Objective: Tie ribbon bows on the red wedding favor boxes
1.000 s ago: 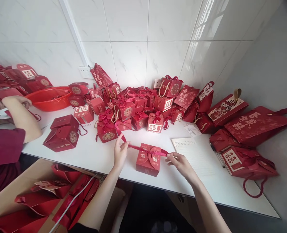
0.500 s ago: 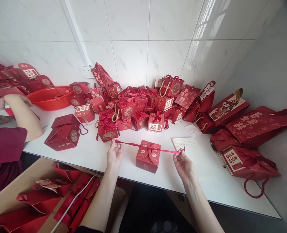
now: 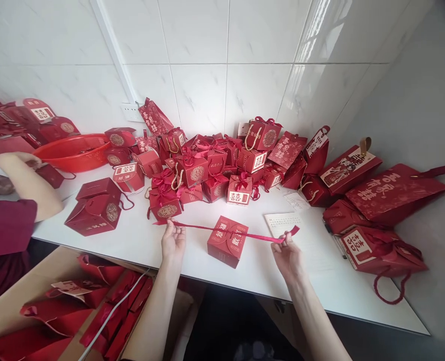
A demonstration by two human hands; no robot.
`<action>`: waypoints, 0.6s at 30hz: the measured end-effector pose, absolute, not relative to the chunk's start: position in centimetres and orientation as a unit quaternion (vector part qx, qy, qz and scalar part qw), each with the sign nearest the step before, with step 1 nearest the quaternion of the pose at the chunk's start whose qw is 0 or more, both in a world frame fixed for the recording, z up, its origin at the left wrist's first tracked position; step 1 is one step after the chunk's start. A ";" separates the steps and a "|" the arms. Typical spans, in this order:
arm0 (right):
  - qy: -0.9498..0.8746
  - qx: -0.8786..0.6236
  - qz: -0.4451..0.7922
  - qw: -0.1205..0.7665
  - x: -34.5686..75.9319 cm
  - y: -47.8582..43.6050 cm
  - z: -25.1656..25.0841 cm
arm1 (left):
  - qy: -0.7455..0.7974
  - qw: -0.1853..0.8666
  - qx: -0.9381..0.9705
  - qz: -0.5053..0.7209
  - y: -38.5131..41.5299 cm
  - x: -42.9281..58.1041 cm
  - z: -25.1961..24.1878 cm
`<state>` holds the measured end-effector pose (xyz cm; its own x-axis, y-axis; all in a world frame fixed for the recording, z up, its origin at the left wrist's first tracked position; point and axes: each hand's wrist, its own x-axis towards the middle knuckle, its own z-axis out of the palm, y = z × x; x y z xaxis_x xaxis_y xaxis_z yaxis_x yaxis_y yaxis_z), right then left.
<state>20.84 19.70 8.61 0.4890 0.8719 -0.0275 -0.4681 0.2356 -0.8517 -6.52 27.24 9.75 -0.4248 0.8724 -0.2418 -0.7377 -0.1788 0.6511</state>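
Observation:
A small red gift box (image 3: 228,241) with gold characters stands near the front edge of the white table (image 3: 143,240). A red ribbon (image 3: 203,228) runs across its top, stretched out to both sides. My left hand (image 3: 173,241) pinches the ribbon's left end, a little left of the box. My right hand (image 3: 288,253) pinches the right end, over a sheet of white paper (image 3: 301,235). Both hands are closed on the ribbon and pull it taut.
A heap of red gift boxes (image 3: 207,168) and bags fills the back of the table. Larger red bags (image 3: 391,193) lie at the right. A red basin (image 3: 73,150) sits at the left, where another person's arm (image 3: 30,183) reaches. A cardboard box (image 3: 37,306) of red bags stands below.
My hands have moved apart, drawing the ribbon from a short slack span into a long taut line across the box. The other person's arm shifted slightly at the left.

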 end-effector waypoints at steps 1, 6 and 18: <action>-0.241 -0.419 0.443 0.755 20.8 20.0 9.7 | 0.354 0.529 0.110 0.764 27.4 -6.3 10.9; -0.307 -0.368 0.434 0.763 19.0 22.5 16.2 | 0.296 0.550 0.255 0.738 28.5 -3.1 17.6; -0.483 -0.298 0.433 0.701 14.0 25.3 21.6 | 0.271 0.461 0.617 0.577 27.7 1.5 23.0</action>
